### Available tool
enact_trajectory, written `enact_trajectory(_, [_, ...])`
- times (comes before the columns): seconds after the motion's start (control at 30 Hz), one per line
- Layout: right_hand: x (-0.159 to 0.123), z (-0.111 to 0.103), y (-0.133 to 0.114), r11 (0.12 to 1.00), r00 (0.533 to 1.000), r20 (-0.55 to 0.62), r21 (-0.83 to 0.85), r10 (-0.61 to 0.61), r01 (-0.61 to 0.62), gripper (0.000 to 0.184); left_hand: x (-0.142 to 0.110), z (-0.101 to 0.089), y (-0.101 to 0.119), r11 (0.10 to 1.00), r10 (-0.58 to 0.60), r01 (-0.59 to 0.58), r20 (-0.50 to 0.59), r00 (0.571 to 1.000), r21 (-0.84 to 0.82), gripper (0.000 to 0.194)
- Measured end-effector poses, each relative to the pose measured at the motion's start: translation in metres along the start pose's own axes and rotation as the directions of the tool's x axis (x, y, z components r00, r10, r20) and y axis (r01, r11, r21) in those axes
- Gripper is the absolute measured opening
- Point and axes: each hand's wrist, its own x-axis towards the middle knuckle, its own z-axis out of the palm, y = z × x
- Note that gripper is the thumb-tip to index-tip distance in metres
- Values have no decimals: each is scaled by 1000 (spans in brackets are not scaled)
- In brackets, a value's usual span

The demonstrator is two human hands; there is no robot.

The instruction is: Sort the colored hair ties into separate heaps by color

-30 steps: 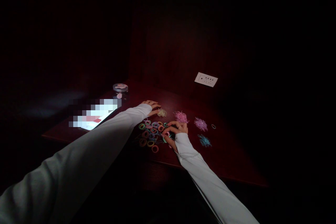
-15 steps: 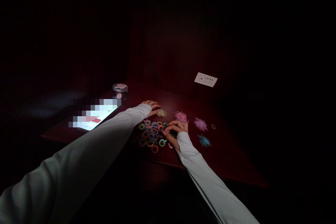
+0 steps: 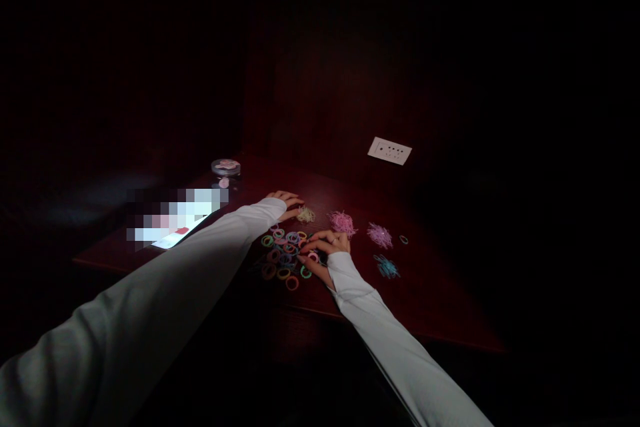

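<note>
Several small coloured rubber rings (image 3: 283, 255) lie scattered on a dark red table (image 3: 440, 307). My right hand (image 3: 323, 250) rests among them with its fingertips curled over the rings at the pile's right side; whether it grips one is too dim to tell. My left hand (image 3: 286, 204) lies flat with fingers stretched, beside a small yellowish heap of thin bands (image 3: 305, 215). Both arms wear pale long sleeves.
Sorted heaps of thin bands lie to the right: pink (image 3: 343, 222), lilac (image 3: 379, 235), blue (image 3: 387, 267), and one single ring (image 3: 403, 239). A small clear lidded jar (image 3: 225, 170) and a lit phone (image 3: 175, 230) sit left. A white socket plate (image 3: 389, 151) is on the dark wall.
My right hand has slid a little left, further into the pile of rings. The left hand has stayed where it was.
</note>
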Motion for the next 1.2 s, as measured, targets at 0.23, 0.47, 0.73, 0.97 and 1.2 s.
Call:
enact_trajectory(0.23, [0,0,-3,999,1000,9,-40,9,-9,13,2,3,-1,1000,25,-25,-29,999,12,44])
enact_trajectory(0.47, [1,2,-1,998,998,29,-20,53,-53,4,-3,-2,1,999,47,-47,-36,998,-3,44])
enact_trajectory(0.73, [2,1,1,996,997,3,32,80,-80,4,-6,-10,7,1000,-6,7,15,1000,-26,44])
enact_trajectory(0.97, [4,3,4,983,988,-65,123,143,-134,7,-13,-16,0,993,110,-111,-20,994,-36,45])
enact_trajectory(1.2, [6,9,0,986,985,-80,90,150,-143,5,-9,-9,4,999,46,-46,-42,998,-15,44])
